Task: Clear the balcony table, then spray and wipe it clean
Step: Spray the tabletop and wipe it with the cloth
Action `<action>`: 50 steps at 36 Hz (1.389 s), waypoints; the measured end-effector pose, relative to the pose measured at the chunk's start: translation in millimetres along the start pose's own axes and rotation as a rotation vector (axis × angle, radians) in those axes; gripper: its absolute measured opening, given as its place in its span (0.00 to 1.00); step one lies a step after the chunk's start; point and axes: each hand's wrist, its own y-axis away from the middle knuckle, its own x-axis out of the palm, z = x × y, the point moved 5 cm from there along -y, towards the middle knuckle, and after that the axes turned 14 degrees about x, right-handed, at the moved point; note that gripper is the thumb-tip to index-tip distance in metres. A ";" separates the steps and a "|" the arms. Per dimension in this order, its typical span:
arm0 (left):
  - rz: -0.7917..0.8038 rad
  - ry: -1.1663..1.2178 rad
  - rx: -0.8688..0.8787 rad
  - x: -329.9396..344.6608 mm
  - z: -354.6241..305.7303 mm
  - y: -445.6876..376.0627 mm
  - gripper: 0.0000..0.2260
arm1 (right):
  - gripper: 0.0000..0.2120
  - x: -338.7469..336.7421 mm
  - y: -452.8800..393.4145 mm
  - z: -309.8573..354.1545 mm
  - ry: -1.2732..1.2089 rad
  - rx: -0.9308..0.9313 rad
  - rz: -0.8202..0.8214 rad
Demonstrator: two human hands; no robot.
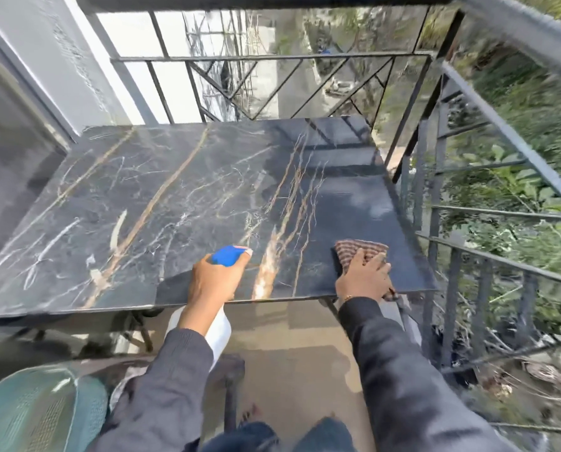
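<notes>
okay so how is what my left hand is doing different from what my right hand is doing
The left hand grips a spray bottle at the table's near edge; the right hand presses a striped cloth flat on the tabletop. Left fingers curl round the bottle; right fingers lie spread. Both wear dark sleeves.

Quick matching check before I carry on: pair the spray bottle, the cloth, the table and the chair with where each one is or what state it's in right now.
1 spray bottle
2 cloth
3 table
4 chair

a under the right hand, on the near right corner
b gripped by the left hand
c lower left, on the floor
d dark marble top, nothing else on it

Pairs: 1-b, 2-a, 3-d, 4-c
</notes>
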 end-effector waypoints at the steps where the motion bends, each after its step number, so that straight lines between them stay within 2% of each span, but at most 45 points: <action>1: 0.002 0.007 0.005 -2.9 1.3 -1.3 0.20 | 0.31 4.6 8.8 13.9 0.015 -0.049 0.008; 8: -0.009 0.010 -0.002 -19.3 7.1 -5.9 0.18 | 0.27 37.9 87.0 108.8 0.078 -0.511 0.036; 12: -0.010 -0.038 0.017 -20.7 0.8 -8.0 0.24 | 0.30 51.3 116.2 108.3 0.134 -0.729 0.035; 14: -0.022 -0.049 0.029 -18.9 -6.0 -7.8 0.25 | 0.30 50.7 113.0 88.7 0.104 -0.765 0.016; 17: -0.006 -0.043 0.017 -12.0 -15.7 -6.2 0.26 | 0.29 35.8 80.8 45.4 0.040 -0.638 -0.015; 21: 0.016 0.007 0.026 1.1 -25.3 -5.1 0.23 | 0.28 -1.2 11.3 -22.9 0.056 -0.323 -0.100; 25: 0.033 0.014 0.054 14.0 -31.2 -2.0 0.20 | 0.29 -30.6 -36.5 -80.2 0.056 -0.047 -0.083; 31: 0.045 0.024 0.078 20.6 -36.4 -2.6 0.21 | 0.29 -27.3 -32.3 -81.2 -0.038 0.162 -0.050; 34: 0.054 0.008 0.086 19.4 -36.8 -4.7 0.21 | 0.30 -14.9 -12.2 -56.0 -0.044 0.128 -0.018; 42: 0.038 0.065 0.065 6.6 -26.8 -16.1 0.20 | 0.29 30.5 87.9 45.6 0.066 -0.346 0.017; 45: 0.025 0.085 0.071 -1.3 -25.7 -22.4 0.19 | 0.24 36.0 109.3 76.6 0.031 -0.466 0.091; 47: 0.015 0.091 0.084 -7.5 -26.4 -28.8 0.20 | 0.21 29.0 113.8 94.8 -0.094 -0.483 0.158; 50: -0.006 0.110 0.096 -18.6 -28.0 -39.0 0.20 | 0.17 11.2 107.4 112.9 -0.480 -0.307 0.346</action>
